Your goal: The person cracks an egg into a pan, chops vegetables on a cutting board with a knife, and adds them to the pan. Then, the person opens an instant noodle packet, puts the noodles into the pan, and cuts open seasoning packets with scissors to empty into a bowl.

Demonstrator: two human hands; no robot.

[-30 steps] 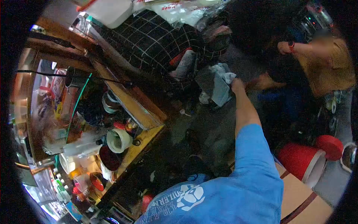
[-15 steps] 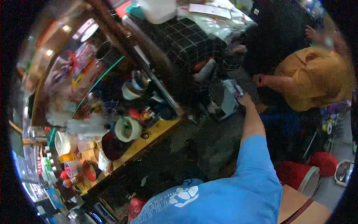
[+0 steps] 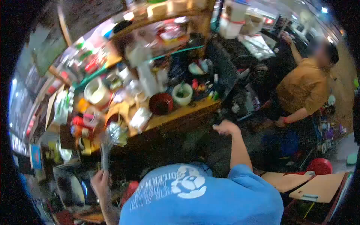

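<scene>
My left hand (image 3: 99,182) is closed around the lower end of a long, shiny grey utensil (image 3: 105,152), which points up toward the counter; blur hides its exact kind. Its upper end overlaps a crumpled silvery wrapper (image 3: 117,133) on the counter. My right hand (image 3: 228,128) reaches out past the counter's right end, fingers curled, with a small pale thing at the fingertips that I cannot make out. Nearest to it along the counter edge are a white tub (image 3: 182,94) with something green inside and a dark red bowl (image 3: 161,103).
The wooden counter (image 3: 180,117) is crowded with tubs, bottles and packets. A person in a mustard shirt (image 3: 305,84) stands at the right, one arm raised. Low at the right are a red round lid (image 3: 319,166) and brown cardboard flaps (image 3: 318,186).
The view has swung toward the counter. My right hand has come away from the printed packet in the dark area. My left hand has come into view with the grey utensil.
</scene>
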